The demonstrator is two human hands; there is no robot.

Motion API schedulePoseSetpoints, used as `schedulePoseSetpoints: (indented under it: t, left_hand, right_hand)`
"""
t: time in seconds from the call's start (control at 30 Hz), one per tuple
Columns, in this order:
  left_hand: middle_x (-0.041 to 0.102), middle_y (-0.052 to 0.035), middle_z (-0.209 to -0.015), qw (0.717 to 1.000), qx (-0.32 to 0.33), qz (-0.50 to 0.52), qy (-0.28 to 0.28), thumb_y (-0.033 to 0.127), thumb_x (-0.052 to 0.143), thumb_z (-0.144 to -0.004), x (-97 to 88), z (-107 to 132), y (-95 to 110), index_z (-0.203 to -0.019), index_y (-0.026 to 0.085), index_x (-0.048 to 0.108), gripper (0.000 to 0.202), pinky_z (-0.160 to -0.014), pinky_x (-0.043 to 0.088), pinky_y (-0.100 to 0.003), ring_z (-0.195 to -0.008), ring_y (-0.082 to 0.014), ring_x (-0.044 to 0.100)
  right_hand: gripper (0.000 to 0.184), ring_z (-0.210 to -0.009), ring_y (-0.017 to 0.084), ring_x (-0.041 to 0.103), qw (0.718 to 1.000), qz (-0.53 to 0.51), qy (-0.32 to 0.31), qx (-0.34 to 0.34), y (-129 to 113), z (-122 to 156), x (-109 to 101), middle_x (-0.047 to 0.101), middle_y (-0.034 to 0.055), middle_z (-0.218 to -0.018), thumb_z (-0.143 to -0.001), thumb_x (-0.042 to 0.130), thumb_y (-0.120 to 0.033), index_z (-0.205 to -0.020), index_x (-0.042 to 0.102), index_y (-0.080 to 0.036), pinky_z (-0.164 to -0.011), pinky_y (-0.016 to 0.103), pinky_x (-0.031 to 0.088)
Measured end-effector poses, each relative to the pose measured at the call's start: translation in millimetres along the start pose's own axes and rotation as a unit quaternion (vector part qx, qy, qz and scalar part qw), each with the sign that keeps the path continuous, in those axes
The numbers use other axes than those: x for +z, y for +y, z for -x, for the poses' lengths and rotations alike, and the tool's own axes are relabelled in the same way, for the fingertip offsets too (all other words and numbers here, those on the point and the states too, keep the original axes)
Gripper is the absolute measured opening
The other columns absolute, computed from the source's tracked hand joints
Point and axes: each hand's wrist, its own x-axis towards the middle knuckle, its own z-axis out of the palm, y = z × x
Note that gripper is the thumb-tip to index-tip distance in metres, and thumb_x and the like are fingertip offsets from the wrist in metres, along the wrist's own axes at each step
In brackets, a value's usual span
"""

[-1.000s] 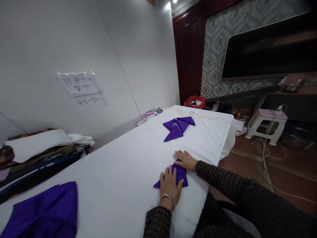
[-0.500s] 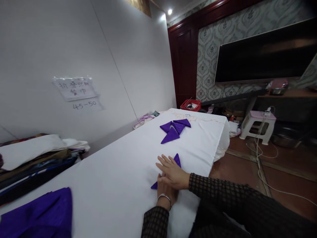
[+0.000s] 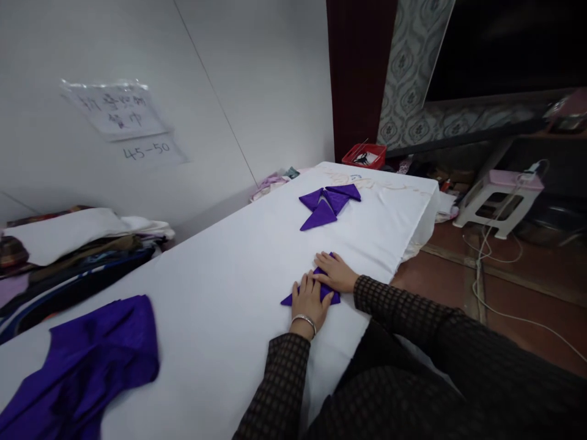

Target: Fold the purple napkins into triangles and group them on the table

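A small folded purple napkin [image 3: 331, 297] lies near the right edge of the white-covered table [image 3: 229, 293]. My left hand [image 3: 309, 300] rests flat on its near part, fingers stretched out, a silver bracelet on the wrist. My right hand [image 3: 334, 272] lies flat on the napkin's far part, fingers extended. Both hands press down on the cloth and hold nothing. Farther along the table sit several purple napkins folded into triangles [image 3: 328, 205].
A heap of unfolded purple cloth [image 3: 87, 366] lies at the near left. Stacked fabrics [image 3: 68, 244] sit by the white wall under a paper note [image 3: 117, 110]. A red basket [image 3: 365, 156] stands beyond the table; a pink stool [image 3: 502, 198] and cables are on the floor.
My right hand, which lay across my left hand half a second ago, has slid back to the napkin's far part. The camera view has tilted downward.
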Motion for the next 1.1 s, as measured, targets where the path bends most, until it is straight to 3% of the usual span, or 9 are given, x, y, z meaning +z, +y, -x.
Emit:
schedulePoseSetpoints:
  t: [0.13,0.47,0.53,0.63,0.73,0.8,0.93,1.1]
  left_hand:
    - [0.03,-0.0094,-0.149,1.0,0.003,-0.002,0.001,0.052,0.029,-0.091,-0.8,0.3,0.4,-0.14,0.018,0.036,0.061,-0.111,0.019,-0.05,-0.138,-0.0255,0.025]
    - [0.028,-0.0089,-0.15,0.999,0.005,0.033,-0.01,0.055,0.031,-0.09,-3.8,2.5,3.7,-0.141,0.019,0.034,0.063,-0.113,0.015,-0.049,-0.139,-0.0248,0.022]
    - [0.03,-0.008,-0.149,0.998,-0.005,0.057,-0.007,0.054,0.035,-0.089,-6.5,5.3,-2.7,-0.14,0.02,0.035,0.062,-0.114,0.012,-0.048,-0.139,-0.0244,0.022]
    - [0.038,-0.0074,-0.146,0.992,-0.083,0.097,0.004,0.051,0.041,-0.088,-9.8,14.8,-26.2,-0.137,0.023,0.041,0.056,-0.113,0.011,-0.05,-0.137,-0.0254,0.025]
    - [0.047,-0.0074,-0.139,0.974,-0.164,0.149,0.048,0.046,0.05,-0.086,-9.9,29.4,-54.1,-0.126,0.022,0.052,0.047,-0.112,0.019,-0.047,-0.134,-0.0244,0.032]
    - [0.054,-0.006,-0.132,0.963,-0.183,0.179,0.085,0.04,0.057,-0.083,-9.0,37.5,-66.2,-0.112,0.022,0.062,0.035,-0.111,0.024,-0.042,-0.13,-0.0219,0.038]
    - [0.058,-0.0026,-0.127,0.951,-0.192,0.219,0.108,0.03,0.063,-0.079,-8.8,42.8,-71.1,-0.092,0.024,0.066,0.015,-0.111,0.025,-0.042,-0.128,-0.0201,0.04]
    - [0.054,-0.0024,-0.132,0.945,-0.191,0.246,0.1,0.023,0.062,-0.078,-12.8,41.4,-68.6,-0.095,0.023,0.065,0.017,-0.112,0.023,-0.042,-0.132,-0.0188,0.035]
  right_hand:
    - [0.064,-0.138,0.028,0.021,1.0,0.026,-0.002,0.018,10.9,-0.4,-2.5,0.032,0.0118,-0.148,-0.092,0.025,-0.058,-0.14,0.038,-0.017,-0.109,0.054,0.016]
    - [0.068,-0.138,0.028,0.021,0.997,0.074,-0.002,0.023,22.0,1.9,2.3,0.031,0.0109,-0.149,-0.09,0.023,-0.06,-0.141,0.035,-0.016,-0.109,0.052,0.016]
    - [0.069,-0.137,0.029,0.022,0.997,0.077,0.0,0.019,23.9,2.8,3.2,0.031,0.011,-0.149,-0.09,0.021,-0.061,-0.141,0.035,-0.016,-0.108,0.053,0.017]
    - [0.067,-0.137,0.031,0.023,0.997,0.079,0.001,0.009,27.2,3.3,4.4,0.032,0.0113,-0.148,-0.091,0.019,-0.059,-0.141,0.034,-0.017,-0.107,0.055,0.018]
    - [0.065,-0.136,0.031,0.024,0.997,0.077,0.006,0.0,29.7,3.7,5.5,0.034,0.0113,-0.148,-0.092,0.018,-0.057,-0.141,0.034,-0.018,-0.107,0.056,0.019]
    - [0.065,-0.136,0.032,0.024,0.997,0.079,0.01,-0.001,30.5,3.8,6.0,0.034,0.0113,-0.147,-0.092,0.017,-0.057,-0.14,0.035,-0.017,-0.107,0.056,0.019]
    - [0.067,-0.136,0.032,0.024,0.996,0.086,0.004,0.0,31.0,3.4,6.3,0.034,0.0113,-0.147,-0.091,0.018,-0.059,-0.139,0.036,-0.017,-0.106,0.057,0.02]
    - [0.066,-0.136,0.032,0.024,0.997,0.082,-0.003,-0.011,35.9,0.1,6.0,0.034,0.0115,-0.147,-0.091,0.02,-0.059,-0.139,0.037,-0.017,-0.106,0.058,0.021]
